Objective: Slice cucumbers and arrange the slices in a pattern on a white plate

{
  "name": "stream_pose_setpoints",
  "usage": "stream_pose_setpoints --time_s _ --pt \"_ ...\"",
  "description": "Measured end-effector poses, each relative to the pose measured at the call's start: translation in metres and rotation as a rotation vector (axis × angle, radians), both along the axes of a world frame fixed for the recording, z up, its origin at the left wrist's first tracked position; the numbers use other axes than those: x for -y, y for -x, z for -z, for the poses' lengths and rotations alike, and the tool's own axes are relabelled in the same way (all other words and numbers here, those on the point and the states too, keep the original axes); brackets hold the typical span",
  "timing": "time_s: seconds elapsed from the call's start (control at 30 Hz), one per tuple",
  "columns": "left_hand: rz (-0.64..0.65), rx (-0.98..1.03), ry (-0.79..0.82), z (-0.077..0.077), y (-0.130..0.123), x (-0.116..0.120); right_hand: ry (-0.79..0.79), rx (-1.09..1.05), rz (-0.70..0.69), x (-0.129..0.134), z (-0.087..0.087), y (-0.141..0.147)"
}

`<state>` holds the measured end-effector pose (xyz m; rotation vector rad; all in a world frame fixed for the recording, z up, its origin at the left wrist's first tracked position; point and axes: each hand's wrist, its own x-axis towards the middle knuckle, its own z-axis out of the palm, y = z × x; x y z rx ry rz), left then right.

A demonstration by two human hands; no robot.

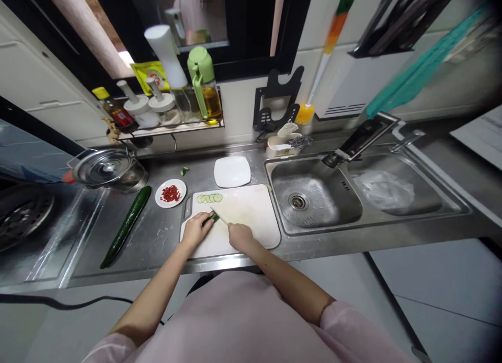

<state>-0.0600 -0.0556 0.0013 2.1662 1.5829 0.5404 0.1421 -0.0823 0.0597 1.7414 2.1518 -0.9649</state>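
A cut piece of cucumber (215,216) lies on a white board (253,211) at a steel counter (164,237), pinned under the left hand (196,228) of a person in a pale pink top (231,321). The left fingers are bent over the piece and closed on it, covering so much that its full length cannot be told. The right hand (240,237) is wrapped tight around the handle of a knife (220,216), its blade angled toward the left fingertips and close beside the piece; whether the edge is touching the skin is hard to say from this height.

Pale green slices (209,198) overlap in a short row near the board's far left corner. Just beyond the board sits a square white plate (232,171). To the left, a round plate (183,187) holds chopped red bits (171,194), with green scraps (184,171) on the steel behind it. A whole cucumber (126,227) lies slantwise farther left, its far end near a lidded pot (135,177).

To the right of the board is a double sink (282,176), a clear plastic bag (386,189) in its right basin. Along the wall, a rack (172,128) carries bottles and jars, among them a green-topped oil jug (204,86).
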Motion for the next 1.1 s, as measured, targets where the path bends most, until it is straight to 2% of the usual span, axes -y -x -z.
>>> stream_pose_setpoints --time_s 0.27,0.53,0.67,0.83,1.1 --pt "-0.036 -0.026 0.016 -0.014 -0.014 0.008 -0.098 0.032 -0.021 0.002 0.009 -0.007" --pt "-0.147 -0.08 0.017 -0.02 -0.028 0.025 -0.133 0.055 0.001 0.006 0.005 -0.013" --pt "-0.193 -0.139 0.071 -0.026 -0.033 0.027 -0.14 0.068 0.015 0.008 0.001 -0.023" --pt "-0.166 -0.188 0.179 -0.034 -0.03 0.03 -0.173 0.082 0.061 0.007 -0.006 -0.037" --pt "-0.146 -0.216 0.182 -0.036 -0.024 0.027 -0.17 0.127 0.098 0.008 -0.009 -0.049"
